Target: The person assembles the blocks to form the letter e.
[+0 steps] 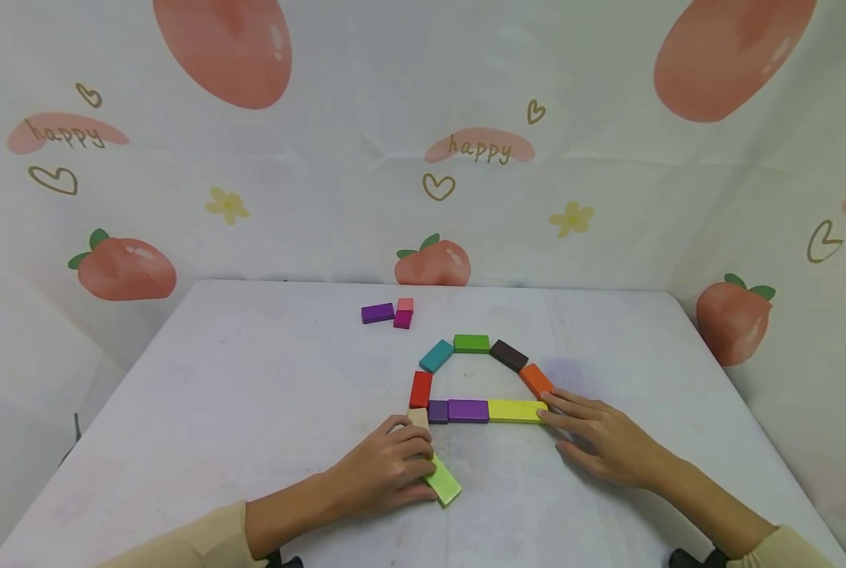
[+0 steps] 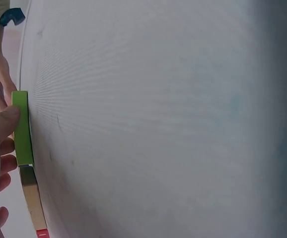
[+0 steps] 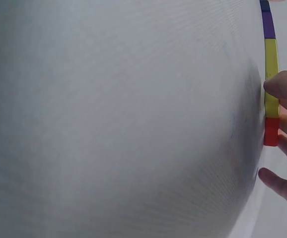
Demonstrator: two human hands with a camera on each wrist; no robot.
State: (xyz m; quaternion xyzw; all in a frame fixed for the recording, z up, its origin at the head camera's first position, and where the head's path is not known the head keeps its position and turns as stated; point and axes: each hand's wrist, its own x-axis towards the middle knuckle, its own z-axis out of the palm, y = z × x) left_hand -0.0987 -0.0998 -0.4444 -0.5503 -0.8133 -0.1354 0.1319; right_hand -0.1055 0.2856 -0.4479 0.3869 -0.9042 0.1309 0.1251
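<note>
My left hand (image 1: 387,465) holds a light green block (image 1: 446,481) between thumb and fingers. In the left wrist view the thumb lies along the green block (image 2: 22,134), whose end meets a natural wood block (image 2: 33,201). Fingers of my right hand (image 1: 607,442) rest at the ends of an orange block (image 1: 534,379) and a yellow block (image 1: 515,411), the thumb apart from both. A purple block (image 1: 468,411) and a dark violet one (image 1: 438,411) continue the yellow row leftward. Red (image 1: 420,389), teal (image 1: 437,356), green (image 1: 471,344) and dark brown (image 1: 509,355) blocks form an arch above it.
Behind the arch, toward the table's back edge, lie a purple block (image 1: 378,314), a pink block (image 1: 405,304) and a magenta block (image 1: 403,319). The white table (image 1: 252,379) ends at a cloth backdrop (image 1: 337,197) printed with peaches and hearts.
</note>
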